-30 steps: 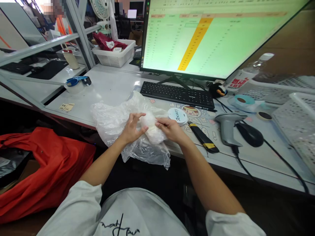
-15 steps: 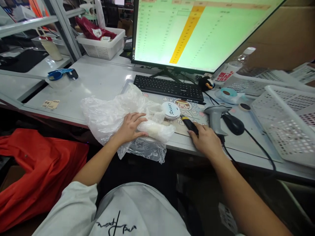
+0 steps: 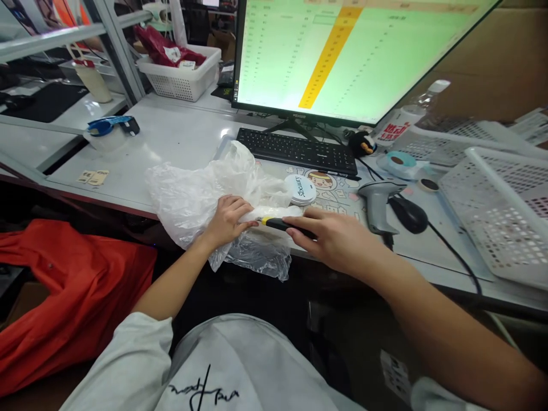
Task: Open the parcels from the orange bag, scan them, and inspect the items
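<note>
My right hand (image 3: 331, 237) grips a black and yellow utility knife (image 3: 276, 223), its tip pointing left at a white plastic-wrapped bundle (image 3: 280, 212). The tip is close to my left thumb; whether the blade cuts into the wrap I cannot tell. My left hand (image 3: 231, 220) holds the bundle's left end between thumb and fingers. Crumpled white plastic bags (image 3: 184, 191) spread to the left of and behind that hand, and clear film (image 3: 268, 260) hangs over the desk edge below. Just behind the bundle lies a round white lid with lettering (image 3: 301, 188).
A keyboard (image 3: 295, 151) and monitor (image 3: 351, 51) stand behind. To the right are a barcode scanner (image 3: 377, 205), a mouse (image 3: 409, 214), a tape roll (image 3: 398, 161), a bottle (image 3: 405, 120) and a white basket (image 3: 496, 211). Another basket (image 3: 184, 80) sits back left.
My right hand has brought the utility knife up and left from the desk mat to the bundle beside my left thumb. My left hand stays on the bundle. The view has shifted slightly.
</note>
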